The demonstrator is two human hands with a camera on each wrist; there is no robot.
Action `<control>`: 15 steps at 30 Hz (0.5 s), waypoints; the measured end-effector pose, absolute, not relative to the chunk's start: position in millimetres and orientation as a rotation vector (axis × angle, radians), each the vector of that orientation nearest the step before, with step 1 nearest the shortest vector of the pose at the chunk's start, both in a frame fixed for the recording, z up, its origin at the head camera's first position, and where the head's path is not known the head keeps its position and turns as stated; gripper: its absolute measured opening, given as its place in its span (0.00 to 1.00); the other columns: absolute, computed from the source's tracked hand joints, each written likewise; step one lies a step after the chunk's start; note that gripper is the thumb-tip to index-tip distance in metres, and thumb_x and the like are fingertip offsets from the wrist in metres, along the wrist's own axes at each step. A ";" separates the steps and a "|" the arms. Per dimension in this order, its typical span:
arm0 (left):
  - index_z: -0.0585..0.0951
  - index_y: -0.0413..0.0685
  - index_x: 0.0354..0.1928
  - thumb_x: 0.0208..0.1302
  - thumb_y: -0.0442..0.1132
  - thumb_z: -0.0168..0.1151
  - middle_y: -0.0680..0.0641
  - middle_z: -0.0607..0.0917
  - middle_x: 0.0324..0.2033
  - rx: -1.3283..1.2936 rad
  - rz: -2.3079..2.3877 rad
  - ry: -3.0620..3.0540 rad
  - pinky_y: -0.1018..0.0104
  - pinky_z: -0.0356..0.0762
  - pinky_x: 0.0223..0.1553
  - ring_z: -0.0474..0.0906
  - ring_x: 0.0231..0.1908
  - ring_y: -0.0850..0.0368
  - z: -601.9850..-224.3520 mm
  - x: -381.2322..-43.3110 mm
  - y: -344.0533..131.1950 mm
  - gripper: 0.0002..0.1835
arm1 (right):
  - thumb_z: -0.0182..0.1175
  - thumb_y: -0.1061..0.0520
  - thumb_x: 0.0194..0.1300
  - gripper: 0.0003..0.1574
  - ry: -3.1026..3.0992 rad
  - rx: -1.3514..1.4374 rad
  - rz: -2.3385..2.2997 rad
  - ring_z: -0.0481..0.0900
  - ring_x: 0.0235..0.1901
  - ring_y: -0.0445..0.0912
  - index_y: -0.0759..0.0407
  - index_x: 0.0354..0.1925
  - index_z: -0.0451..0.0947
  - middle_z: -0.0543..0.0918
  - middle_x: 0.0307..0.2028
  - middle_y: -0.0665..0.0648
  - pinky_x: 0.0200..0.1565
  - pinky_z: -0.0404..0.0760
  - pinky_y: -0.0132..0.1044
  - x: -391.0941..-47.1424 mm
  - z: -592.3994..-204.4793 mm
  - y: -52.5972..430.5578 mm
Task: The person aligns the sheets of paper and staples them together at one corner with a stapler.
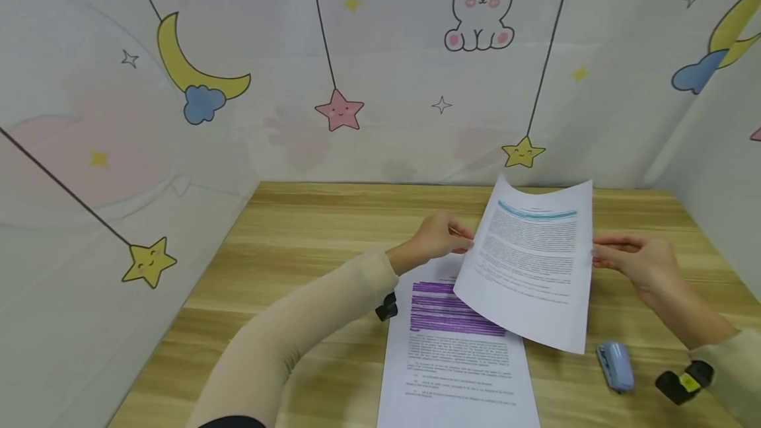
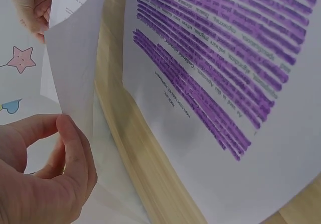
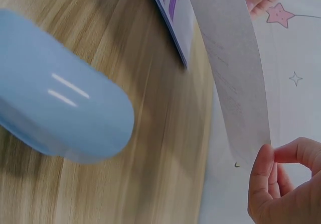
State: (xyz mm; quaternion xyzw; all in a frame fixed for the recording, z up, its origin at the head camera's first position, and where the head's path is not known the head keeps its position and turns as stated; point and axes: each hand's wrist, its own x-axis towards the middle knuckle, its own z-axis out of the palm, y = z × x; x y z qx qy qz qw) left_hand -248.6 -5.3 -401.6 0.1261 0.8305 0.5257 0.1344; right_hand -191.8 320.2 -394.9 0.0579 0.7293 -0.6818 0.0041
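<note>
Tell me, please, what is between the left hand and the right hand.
In the head view, the blue-marked sheet is between them: the left hand pinches one edge, the right hand the other.

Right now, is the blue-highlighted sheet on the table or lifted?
Lifted: left hand and right hand pinch opposite edges of the blue-highlighted sheet, which wrist views show above the table.

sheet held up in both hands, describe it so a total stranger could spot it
On the wooden table lies a purple-highlighted page. In the head view, the raised sheet overlaps that page's upper right, pinched by the left hand and right hand. Blue highlighting near its top sets it apart.
</note>
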 end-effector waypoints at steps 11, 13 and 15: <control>0.87 0.36 0.34 0.59 0.29 0.72 0.47 0.87 0.29 0.290 1.522 2.317 0.65 0.87 0.37 0.85 0.29 0.58 -395.7 -236.5 -27.4 0.03 | 0.65 0.72 0.62 0.15 2.376 0.120 -2.021 0.85 0.26 0.39 0.51 0.32 0.86 0.86 0.27 0.44 0.29 0.85 0.31 -188.1 -393.9 304.6; 0.87 0.35 0.33 0.58 0.28 0.72 0.46 0.87 0.29 0.288 1.530 2.300 0.63 0.87 0.37 0.85 0.28 0.57 -394.1 -232.5 -29.7 0.03 | 0.66 0.71 0.62 0.15 2.375 0.113 -2.015 0.85 0.26 0.39 0.50 0.32 0.85 0.86 0.27 0.44 0.29 0.86 0.30 -187.1 -393.3 301.4; 0.87 0.33 0.33 0.57 0.27 0.72 0.45 0.87 0.29 0.286 1.539 2.283 0.65 0.87 0.35 0.84 0.27 0.58 -392.6 -228.1 -32.8 0.03 | 0.67 0.69 0.62 0.10 2.403 0.115 -1.969 0.85 0.27 0.39 0.54 0.36 0.85 0.86 0.28 0.45 0.31 0.86 0.31 -186.3 -392.7 297.6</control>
